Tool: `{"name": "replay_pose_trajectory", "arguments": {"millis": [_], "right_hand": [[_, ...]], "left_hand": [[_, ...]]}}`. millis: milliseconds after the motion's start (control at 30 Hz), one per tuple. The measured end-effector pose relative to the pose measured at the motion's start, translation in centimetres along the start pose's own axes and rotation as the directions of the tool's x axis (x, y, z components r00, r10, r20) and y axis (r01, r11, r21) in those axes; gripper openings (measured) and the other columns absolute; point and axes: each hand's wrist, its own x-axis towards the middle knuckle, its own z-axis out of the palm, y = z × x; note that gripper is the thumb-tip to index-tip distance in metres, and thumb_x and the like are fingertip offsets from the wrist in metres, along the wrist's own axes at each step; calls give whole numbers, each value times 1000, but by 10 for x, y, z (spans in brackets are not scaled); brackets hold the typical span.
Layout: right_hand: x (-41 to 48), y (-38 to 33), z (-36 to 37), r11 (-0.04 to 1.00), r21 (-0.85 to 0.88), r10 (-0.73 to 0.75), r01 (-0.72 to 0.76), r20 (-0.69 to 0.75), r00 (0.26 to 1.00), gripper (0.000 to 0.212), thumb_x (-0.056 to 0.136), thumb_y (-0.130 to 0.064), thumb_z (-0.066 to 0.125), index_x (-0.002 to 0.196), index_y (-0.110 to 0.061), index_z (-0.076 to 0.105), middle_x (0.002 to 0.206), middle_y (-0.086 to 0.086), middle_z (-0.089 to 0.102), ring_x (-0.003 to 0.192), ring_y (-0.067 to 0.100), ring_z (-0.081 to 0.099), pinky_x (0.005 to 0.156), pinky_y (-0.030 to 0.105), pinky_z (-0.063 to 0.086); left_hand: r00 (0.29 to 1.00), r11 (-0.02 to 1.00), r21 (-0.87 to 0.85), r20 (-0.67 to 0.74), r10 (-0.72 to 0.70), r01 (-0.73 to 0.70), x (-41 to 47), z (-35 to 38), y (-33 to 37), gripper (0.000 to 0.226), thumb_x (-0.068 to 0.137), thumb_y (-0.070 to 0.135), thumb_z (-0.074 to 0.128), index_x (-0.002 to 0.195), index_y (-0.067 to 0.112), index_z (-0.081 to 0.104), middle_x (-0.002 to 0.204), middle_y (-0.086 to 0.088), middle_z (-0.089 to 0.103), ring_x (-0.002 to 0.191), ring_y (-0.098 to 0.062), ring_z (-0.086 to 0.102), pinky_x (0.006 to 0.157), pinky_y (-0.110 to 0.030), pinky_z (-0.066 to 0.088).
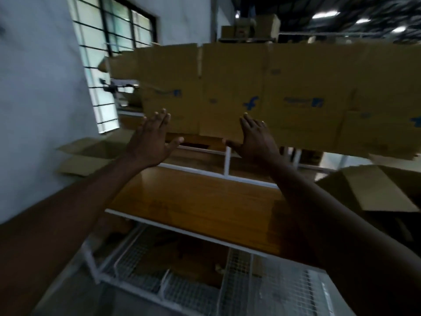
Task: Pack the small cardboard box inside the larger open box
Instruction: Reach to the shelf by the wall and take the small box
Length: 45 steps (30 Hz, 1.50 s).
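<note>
Cardboard row [262,92] just beyond both spread, empty hands [150,142]

This is a warehouse or packing room. At twelve o'clock a long row of flattened printed cartons [262,92] stands on a wooden packing table [205,201] with a white frame. More boxes [250,26] are stacked high on a rack beyond it, strip lights [324,14] run across the dark ceiling at one o'clock, and a barred window [114,30] is at eleven.
</note>
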Motion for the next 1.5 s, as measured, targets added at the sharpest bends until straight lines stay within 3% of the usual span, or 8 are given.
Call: {"name": "replay_pose_trajectory", "arguments": {"millis": [133,267,633,800,933,1100,1300,1500], "right_hand": [[38,-106,39,994,104,-41,40,8,999,101,86,-82,38,157,-12,23,165,11,17,149,32,18,119,48,16],[72,-188,70,980,158,-127,122,22,992,103,85,-84,36,157,-11,22,165,12,16,149,32,18,119,49,17],[192,-344,205,921,274,-302,277,53,952,106,84,-86,31,155,-7,24,163,15,23,147,34,25,118,51,23],[252,-377,289,899,339,-318,276,73,945,100,87,-83,33,155,-10,24,162,14,24,146,34,26,120,51,18],[292,-392,340,873,418,-313,252,83,946,94,87,-80,42,149,-9,36,150,19,44,133,38,43,110,52,34],[327,-402,399,845,483,-328,229,131,936,91,87,-77,46,148,-9,38,143,16,52,124,34,52,104,44,37],[355,-413,469,837,531,-311,133,261,914,101,84,-81,47,155,-13,25,152,15,43,136,38,41,113,50,30],[367,-426,505,880,452,-304,144,305,903,98,89,-72,51,156,-7,22,153,19,39,138,37,37,116,45,21]], "left_hand": [[999,989,140,15,-39,36,-40,-23,-123,92,99,72,29,157,0,32,165,-22,31,151,-38,32,122,-55,26],[993,975,202,44,-108,97,-66,-35,-216,93,98,71,24,158,0,30,165,-22,30,149,-39,33,121,-56,27],[982,941,305,73,-175,145,-73,3,-382,86,100,64,28,158,1,32,164,-22,34,148,-38,37,120,-53,28],[976,930,335,99,-196,153,-43,54,-447,83,101,65,30,158,3,33,164,-19,36,149,-35,38,121,-52,28],[976,946,284,100,-192,157,-14,99,-484,78,102,60,37,154,1,41,158,-21,44,143,-36,46,119,-51,31],[970,968,171,124,-208,185,21,155,-519,75,103,62,33,149,5,49,150,-19,54,136,-36,53,114,-48,37],[970,984,138,201,-138,111,47,230,-571,64,104,55,45,143,6,56,144,-17,60,132,-33,55,112,-46,40],[960,995,86,271,-75,54,85,283,-624,69,104,61,37,144,8,56,144,-17,59,132,-34,54,114,-47,40]]}}
